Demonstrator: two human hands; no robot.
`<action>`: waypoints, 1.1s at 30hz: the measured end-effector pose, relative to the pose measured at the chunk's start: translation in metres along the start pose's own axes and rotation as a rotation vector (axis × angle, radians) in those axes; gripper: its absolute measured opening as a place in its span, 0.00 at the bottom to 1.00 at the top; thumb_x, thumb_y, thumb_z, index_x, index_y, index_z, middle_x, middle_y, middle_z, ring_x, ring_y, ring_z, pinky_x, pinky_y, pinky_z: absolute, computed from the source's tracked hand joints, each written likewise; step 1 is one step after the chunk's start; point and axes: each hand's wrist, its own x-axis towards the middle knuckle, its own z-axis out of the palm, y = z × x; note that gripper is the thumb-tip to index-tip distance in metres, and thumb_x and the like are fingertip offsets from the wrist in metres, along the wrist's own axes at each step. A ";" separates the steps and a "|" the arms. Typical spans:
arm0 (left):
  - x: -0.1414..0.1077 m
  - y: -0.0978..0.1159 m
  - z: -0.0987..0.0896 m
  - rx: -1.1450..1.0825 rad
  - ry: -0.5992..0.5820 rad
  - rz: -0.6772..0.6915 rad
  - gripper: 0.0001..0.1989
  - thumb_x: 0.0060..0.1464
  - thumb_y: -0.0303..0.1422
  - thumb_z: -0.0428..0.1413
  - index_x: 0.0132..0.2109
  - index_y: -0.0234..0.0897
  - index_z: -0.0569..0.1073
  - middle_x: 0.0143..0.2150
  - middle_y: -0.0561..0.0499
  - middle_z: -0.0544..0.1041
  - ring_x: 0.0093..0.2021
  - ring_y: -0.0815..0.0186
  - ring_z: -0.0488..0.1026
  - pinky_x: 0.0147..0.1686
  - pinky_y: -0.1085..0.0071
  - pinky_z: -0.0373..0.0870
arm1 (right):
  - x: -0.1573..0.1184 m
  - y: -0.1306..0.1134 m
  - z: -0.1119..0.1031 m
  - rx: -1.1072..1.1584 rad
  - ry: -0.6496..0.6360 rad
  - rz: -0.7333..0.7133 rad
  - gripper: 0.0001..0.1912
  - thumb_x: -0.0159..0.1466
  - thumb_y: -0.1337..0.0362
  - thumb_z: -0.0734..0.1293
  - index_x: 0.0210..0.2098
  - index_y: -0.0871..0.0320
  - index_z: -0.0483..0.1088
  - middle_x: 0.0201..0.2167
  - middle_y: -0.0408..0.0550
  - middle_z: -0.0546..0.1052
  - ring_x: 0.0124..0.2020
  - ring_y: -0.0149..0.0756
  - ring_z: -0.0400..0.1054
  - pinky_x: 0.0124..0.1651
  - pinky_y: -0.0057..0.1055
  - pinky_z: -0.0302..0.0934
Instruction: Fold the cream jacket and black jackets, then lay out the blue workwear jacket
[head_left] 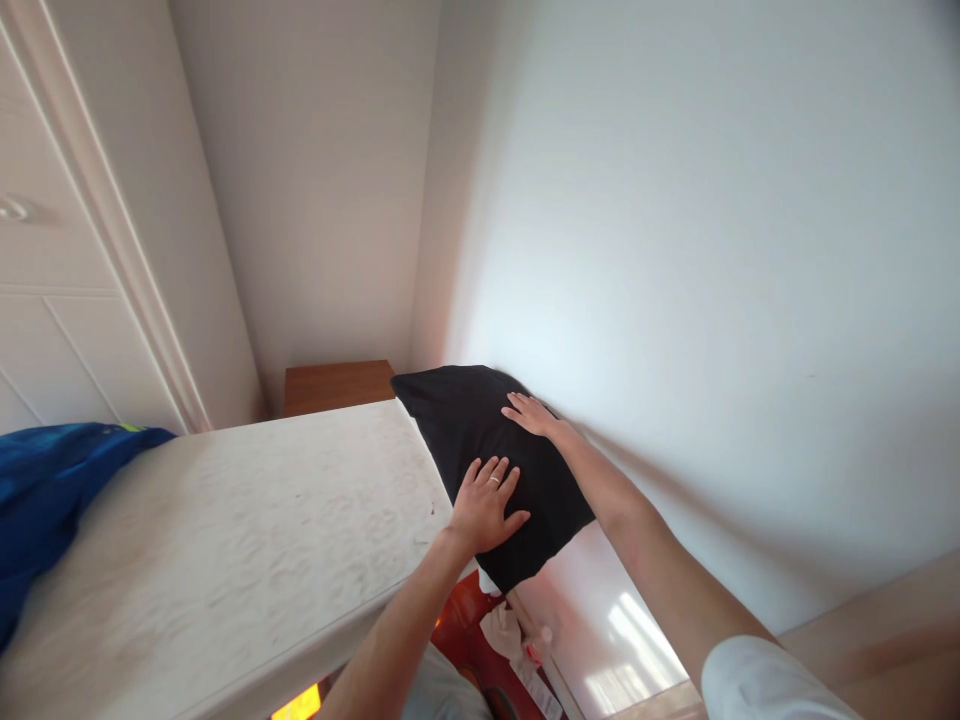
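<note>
A black cloth [544, 490] lies spread over the far right end of a white table-like surface [247, 520], close to the wall. My left hand [486, 503], with a ring on one finger, rests on the cloth's near left part, fingers spread. Farther off and to the right, my right hand [531, 414] lies flat on the cloth near its wall-side edge. Neither hand grips anything. The cloth's near corner hangs at the surface's front edge.
At the left edge, a blue cloth [45, 480] lies on the white surface. A brown wooden piece [337, 385] stands in the corner beyond. White cabinet doors [67, 240] are at left. Below, white items [504, 630] lie near a reddish surface.
</note>
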 end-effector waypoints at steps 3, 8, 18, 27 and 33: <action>-0.004 0.002 0.001 -0.008 0.007 -0.011 0.35 0.62 0.52 0.47 0.68 0.37 0.62 0.70 0.40 0.60 0.71 0.51 0.53 0.69 0.47 0.44 | 0.008 0.000 -0.001 -0.003 -0.019 0.053 0.46 0.67 0.35 0.43 0.73 0.58 0.46 0.73 0.53 0.48 0.73 0.45 0.39 0.72 0.44 0.33; -0.009 0.005 -0.001 -0.045 0.033 -0.025 0.34 0.62 0.52 0.48 0.69 0.37 0.61 0.70 0.40 0.60 0.71 0.51 0.53 0.69 0.47 0.43 | 0.029 0.003 -0.003 0.014 -0.062 0.062 0.49 0.66 0.33 0.44 0.72 0.62 0.49 0.72 0.54 0.50 0.73 0.43 0.41 0.73 0.40 0.36; -0.010 0.007 0.001 -0.116 0.073 -0.052 0.34 0.60 0.50 0.51 0.68 0.39 0.62 0.70 0.41 0.60 0.71 0.51 0.53 0.70 0.48 0.43 | 0.046 0.013 0.015 0.038 0.025 0.069 0.49 0.67 0.35 0.41 0.71 0.66 0.51 0.72 0.55 0.50 0.73 0.41 0.40 0.73 0.36 0.35; -0.012 0.004 0.001 -0.617 0.520 -0.479 0.15 0.64 0.38 0.48 0.46 0.39 0.78 0.50 0.47 0.80 0.55 0.61 0.74 0.62 0.58 0.64 | 0.041 0.010 0.015 0.019 0.059 0.078 0.46 0.67 0.36 0.42 0.70 0.64 0.52 0.72 0.55 0.52 0.73 0.44 0.42 0.73 0.41 0.36; -0.006 -0.048 -0.003 -0.726 0.688 -0.968 0.23 0.62 0.37 0.48 0.61 0.35 0.64 0.64 0.39 0.68 0.64 0.55 0.66 0.61 0.57 0.65 | 0.042 0.010 0.016 0.018 0.069 0.067 0.47 0.67 0.37 0.42 0.70 0.67 0.53 0.71 0.56 0.53 0.73 0.45 0.43 0.73 0.40 0.38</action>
